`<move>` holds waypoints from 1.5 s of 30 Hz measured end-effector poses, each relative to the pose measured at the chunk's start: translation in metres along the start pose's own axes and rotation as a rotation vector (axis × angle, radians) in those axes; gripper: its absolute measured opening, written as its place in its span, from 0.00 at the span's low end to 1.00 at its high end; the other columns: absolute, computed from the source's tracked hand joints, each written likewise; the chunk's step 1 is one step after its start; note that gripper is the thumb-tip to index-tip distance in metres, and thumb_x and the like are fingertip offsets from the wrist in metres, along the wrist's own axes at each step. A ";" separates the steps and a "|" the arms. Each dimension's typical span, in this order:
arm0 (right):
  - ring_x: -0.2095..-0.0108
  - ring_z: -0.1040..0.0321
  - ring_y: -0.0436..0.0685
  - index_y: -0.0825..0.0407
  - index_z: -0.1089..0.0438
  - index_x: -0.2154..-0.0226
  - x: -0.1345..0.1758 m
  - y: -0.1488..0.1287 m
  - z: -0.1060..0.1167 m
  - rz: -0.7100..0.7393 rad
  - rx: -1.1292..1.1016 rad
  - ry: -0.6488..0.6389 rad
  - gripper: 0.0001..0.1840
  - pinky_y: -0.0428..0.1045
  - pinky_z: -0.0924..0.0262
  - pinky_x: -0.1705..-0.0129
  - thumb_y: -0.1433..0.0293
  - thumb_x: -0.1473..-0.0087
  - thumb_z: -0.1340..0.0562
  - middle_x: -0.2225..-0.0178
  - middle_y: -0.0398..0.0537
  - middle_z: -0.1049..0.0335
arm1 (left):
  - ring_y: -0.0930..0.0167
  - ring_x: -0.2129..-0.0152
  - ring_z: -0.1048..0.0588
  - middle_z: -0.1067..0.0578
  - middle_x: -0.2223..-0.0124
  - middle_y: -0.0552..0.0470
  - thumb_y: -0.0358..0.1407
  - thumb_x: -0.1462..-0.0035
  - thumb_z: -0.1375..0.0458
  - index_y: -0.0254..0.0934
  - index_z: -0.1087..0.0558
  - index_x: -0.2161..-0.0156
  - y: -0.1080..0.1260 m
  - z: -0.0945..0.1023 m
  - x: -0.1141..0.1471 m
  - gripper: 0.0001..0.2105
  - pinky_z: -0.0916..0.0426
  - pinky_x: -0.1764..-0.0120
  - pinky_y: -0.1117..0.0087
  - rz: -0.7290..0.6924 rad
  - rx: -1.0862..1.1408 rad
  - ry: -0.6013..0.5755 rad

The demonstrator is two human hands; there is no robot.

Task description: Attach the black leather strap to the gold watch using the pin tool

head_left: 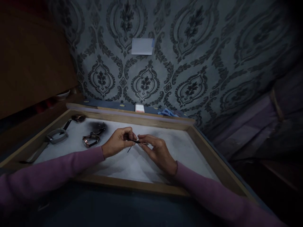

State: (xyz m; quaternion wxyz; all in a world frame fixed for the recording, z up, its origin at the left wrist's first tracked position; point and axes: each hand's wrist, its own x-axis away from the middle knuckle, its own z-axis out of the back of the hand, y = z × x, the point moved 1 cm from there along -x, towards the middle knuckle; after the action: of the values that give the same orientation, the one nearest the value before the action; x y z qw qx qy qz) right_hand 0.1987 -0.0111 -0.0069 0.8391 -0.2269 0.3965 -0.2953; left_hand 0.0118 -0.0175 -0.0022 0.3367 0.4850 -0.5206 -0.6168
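Observation:
Over the white floor of a shallow wooden tray [151, 188], my two hands meet at a small wristwatch [139, 142] seen nearly edge-on. My left hand [119, 141] pinches its dark strap, and a thin dark end hangs below the fingers. The fingers of my right hand [158, 149] close around the rose-gold-looking case side. Its dial is hidden. Left of my hands lies a rose-gold and dark watch [91, 139]. Behind that one is a black watch [99, 127]. A larger grey watch [56, 136] rests by the left wall, with another watch [78, 118] in the far left corner.
Wooden walls surround the white surface. A small white and red box [139, 108] and a blue cloth [168, 112] sit beyond the far wall. A pale card [142, 46] is on the patterned wall covering [189, 72]. Brown furniture [35, 60] stands left, a purple curtain [255, 116] right.

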 end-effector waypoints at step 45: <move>0.75 0.37 0.50 0.56 0.26 0.73 0.036 0.022 0.068 -0.434 -0.086 -0.185 0.12 0.44 0.45 0.73 0.64 0.48 0.38 0.77 0.43 0.30 | 0.75 0.79 0.28 0.24 0.75 0.55 0.25 0.69 0.36 0.34 0.36 0.77 -0.030 -0.058 -0.070 0.12 0.36 0.73 0.75 0.316 0.134 -0.248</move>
State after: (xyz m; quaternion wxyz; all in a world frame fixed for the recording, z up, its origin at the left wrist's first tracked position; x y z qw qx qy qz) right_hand 0.2784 -0.0093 -0.0005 0.7783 -0.3683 0.2724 -0.4294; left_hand 0.0910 0.0353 -0.0131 0.3296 0.3390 -0.6674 -0.5753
